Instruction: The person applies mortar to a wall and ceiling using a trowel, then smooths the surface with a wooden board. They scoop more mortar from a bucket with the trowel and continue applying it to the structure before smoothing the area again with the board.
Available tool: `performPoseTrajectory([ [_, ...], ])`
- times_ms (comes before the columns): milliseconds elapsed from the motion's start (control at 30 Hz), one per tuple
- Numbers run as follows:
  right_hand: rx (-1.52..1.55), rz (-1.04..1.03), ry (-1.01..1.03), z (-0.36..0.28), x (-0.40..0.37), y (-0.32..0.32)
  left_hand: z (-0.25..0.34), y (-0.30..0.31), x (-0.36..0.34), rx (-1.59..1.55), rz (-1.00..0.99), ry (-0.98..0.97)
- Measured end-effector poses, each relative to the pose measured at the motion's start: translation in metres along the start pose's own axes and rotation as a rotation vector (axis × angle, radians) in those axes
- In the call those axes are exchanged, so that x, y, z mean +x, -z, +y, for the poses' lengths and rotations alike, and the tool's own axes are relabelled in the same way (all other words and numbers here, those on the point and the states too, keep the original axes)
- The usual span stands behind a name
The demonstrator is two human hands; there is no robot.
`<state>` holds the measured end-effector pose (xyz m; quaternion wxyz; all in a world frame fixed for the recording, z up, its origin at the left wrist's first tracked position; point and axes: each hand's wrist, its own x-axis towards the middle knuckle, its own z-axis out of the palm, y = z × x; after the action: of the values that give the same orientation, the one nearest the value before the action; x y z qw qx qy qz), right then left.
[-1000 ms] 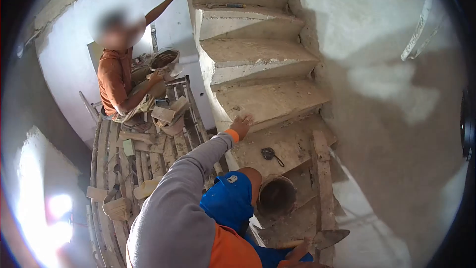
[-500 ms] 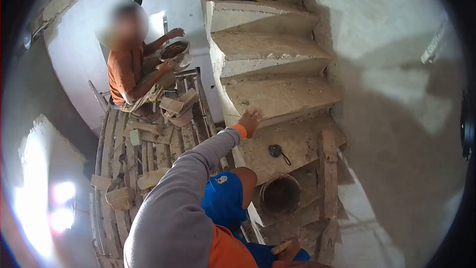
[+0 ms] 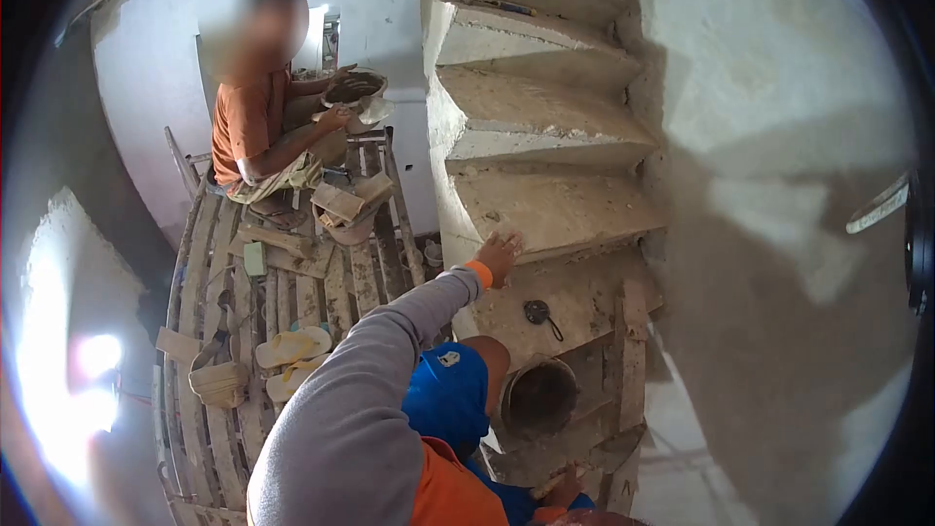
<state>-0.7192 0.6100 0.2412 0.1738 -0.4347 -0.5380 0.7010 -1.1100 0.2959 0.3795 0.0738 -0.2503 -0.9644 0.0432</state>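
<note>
My left hand (image 3: 501,257) rests on the edge of a concrete stair step (image 3: 555,209), its fingers spread on the surface and holding nothing. My right hand (image 3: 563,490) is low in the view, beside my blue shorts, closed on a wooden-looking handle (image 3: 545,489); the rest of that tool is hidden. On the step below my left hand lies a round black object with a strap (image 3: 537,312). A bucket (image 3: 539,397) stands lower down, between my knee and a wooden board (image 3: 633,351).
A co-worker (image 3: 255,127) sits at the left, hands at a bucket (image 3: 362,102). The slatted wooden platform (image 3: 205,273) bears yellow-strapped slippers (image 3: 290,347), a pouch with a belt (image 3: 219,385), a green block (image 3: 254,259) and wood pieces (image 3: 341,201). A rough wall rises at the right.
The view has shifted a little, bringing the slippers into fuller sight. My left hand stays on the step edge. The co-worker's raised hand has come down to the bucket.
</note>
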Motion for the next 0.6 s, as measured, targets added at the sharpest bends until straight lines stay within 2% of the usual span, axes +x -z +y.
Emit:
performPoseTrajectory([
  [33,0.003,0.063,-0.046,-0.003,-0.003,-0.002,-0.001,-0.002,0.002,-0.010,0.022,0.005],
  [133,0.013,-0.031,0.144,-0.011,-0.020,-0.002,0.000,-0.011,0.000,-0.030,0.067,0.016],
  [200,-0.229,-0.065,0.321,0.009,-0.001,0.014,0.000,-0.010,-0.001,-0.021,0.098,0.023],
  [267,-0.267,-0.046,0.307,0.022,0.017,0.023,0.000,-0.010,-0.001,-0.041,0.121,0.027],
  [333,-0.097,0.023,0.101,0.022,0.020,0.021,0.001,-0.007,-0.004,-0.052,0.139,0.030],
  [433,-0.038,0.038,0.215,-0.002,-0.017,0.003,0.000,-0.007,-0.005,-0.043,0.178,0.034],
  [533,-0.122,-0.097,0.210,-0.021,-0.034,0.003,-0.001,-0.018,0.001,-0.013,0.215,0.030],
  [600,-0.288,0.012,0.525,-0.014,-0.029,0.005,0.001,-0.014,0.001,0.004,0.192,0.008],
])
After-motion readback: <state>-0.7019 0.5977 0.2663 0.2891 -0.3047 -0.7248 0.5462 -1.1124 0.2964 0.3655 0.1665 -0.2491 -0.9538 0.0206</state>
